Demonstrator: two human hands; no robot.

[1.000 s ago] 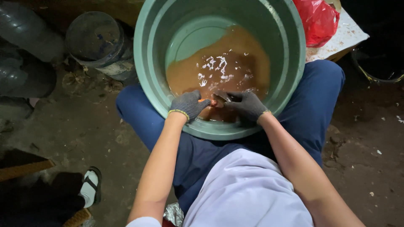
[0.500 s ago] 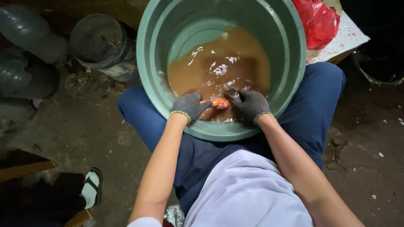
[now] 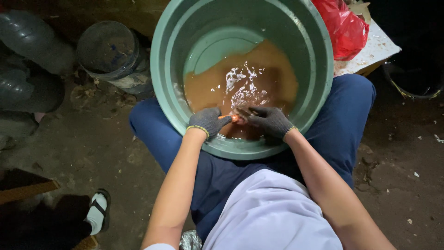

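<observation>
A small orange object (image 3: 230, 118) is held just above the muddy brown water (image 3: 259, 88) at the near side of a green plastic basin (image 3: 319, 69) resting tilted on the person's lap. Its long axis runs roughly left to right; most of it is covered, so its pointing end cannot be told. The gloved left hand (image 3: 208, 121) is closed around one end. The gloved right hand (image 3: 268, 121) is pinched narrowly on the other. A red plastic bag (image 3: 342, 28) lies beside the basin rim.
</observation>
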